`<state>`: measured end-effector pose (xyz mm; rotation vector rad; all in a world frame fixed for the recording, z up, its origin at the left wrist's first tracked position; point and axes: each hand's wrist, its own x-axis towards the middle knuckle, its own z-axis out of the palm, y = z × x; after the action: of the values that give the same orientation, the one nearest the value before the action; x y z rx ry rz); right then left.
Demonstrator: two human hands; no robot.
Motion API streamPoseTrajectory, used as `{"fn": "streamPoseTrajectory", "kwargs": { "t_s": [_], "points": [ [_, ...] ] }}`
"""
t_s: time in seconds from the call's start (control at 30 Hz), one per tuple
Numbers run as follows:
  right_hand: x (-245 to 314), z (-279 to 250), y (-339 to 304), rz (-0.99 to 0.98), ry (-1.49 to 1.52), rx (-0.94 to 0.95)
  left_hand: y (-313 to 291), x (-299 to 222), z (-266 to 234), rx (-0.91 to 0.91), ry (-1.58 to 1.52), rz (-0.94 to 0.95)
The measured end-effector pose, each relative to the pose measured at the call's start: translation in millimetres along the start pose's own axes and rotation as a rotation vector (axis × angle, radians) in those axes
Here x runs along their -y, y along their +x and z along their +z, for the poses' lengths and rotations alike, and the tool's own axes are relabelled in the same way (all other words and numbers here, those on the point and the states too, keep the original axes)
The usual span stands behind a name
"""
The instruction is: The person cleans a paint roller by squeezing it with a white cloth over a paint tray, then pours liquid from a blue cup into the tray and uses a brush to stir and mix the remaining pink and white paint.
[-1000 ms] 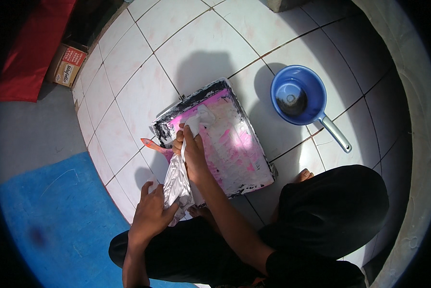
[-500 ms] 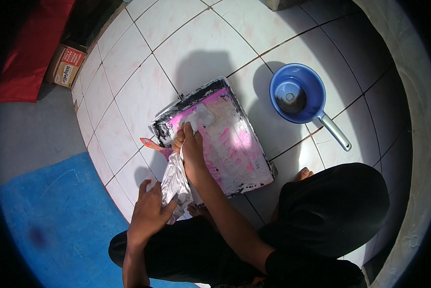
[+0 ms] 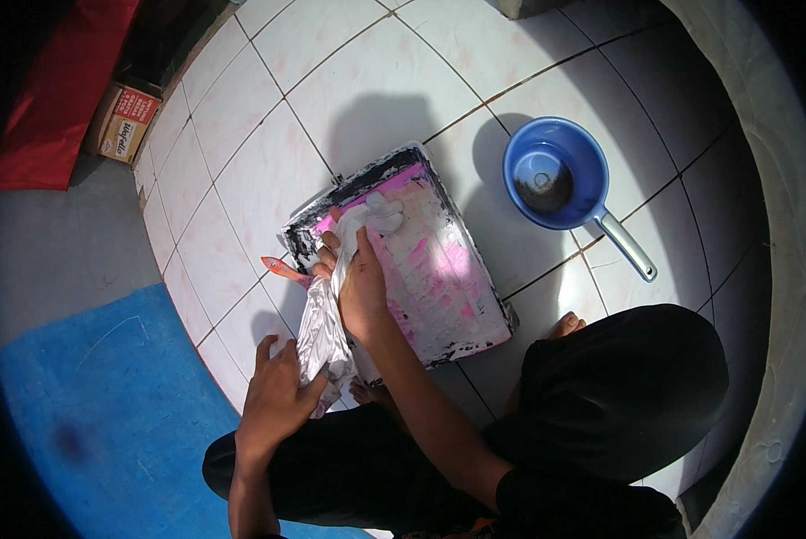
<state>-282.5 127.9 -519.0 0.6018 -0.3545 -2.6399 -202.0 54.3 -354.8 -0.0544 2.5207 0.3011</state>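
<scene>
My right hand (image 3: pixel 364 286) is over the left part of a paint tray (image 3: pixel 502 332). Its thumb and fingers lie on either side of the upper part of a crumpled whitish plastic bag (image 3: pixel 322 332), gripping it loosely. My left hand (image 3: pixel 275 391) is closed on the bag's lower end, between the tray and my knee. The bag's upper end reaches into the tray beside a thick white blob of paint (image 3: pixel 385 214). Pink and white paint smears the tray's floor, and black patches mark its rim. A paintbrush with an orange handle (image 3: pixel 282 268) sticks out over the tray's left edge.
A blue dipper (image 3: pixel 592 175) with a grey handle stands on the white tiles to the tray's right, with dark residue inside. A blue mat (image 3: pixel 106 395) lies at left. A cardboard box (image 3: pixel 124 126) and red cloth (image 3: pixel 57 90) are at the far left.
My right hand's fingers have loosened from a tight pinch near the bag's upper end and spread around it. The bag's top now shows more above the hand. My left hand has barely moved.
</scene>
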Motion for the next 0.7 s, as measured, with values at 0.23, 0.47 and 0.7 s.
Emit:
{"fn": "streamPoseTrajectory", "kwargs": {
  "t_s": [0.23, 0.47, 0.7],
  "points": [
    [-3, 19, -5, -0.078, -0.109, -0.115, 0, -2, -7, 0.134, 0.037, -0.098],
    [-7, -8, 12, -0.163, -0.178, -0.031, 0, -7, -9, 0.132, 0.013, -0.114],
    [-7, -14, 17, -0.245, -0.215, -0.108, 1, 1, 0, 0.023, 0.028, -0.042]
  ]
}}
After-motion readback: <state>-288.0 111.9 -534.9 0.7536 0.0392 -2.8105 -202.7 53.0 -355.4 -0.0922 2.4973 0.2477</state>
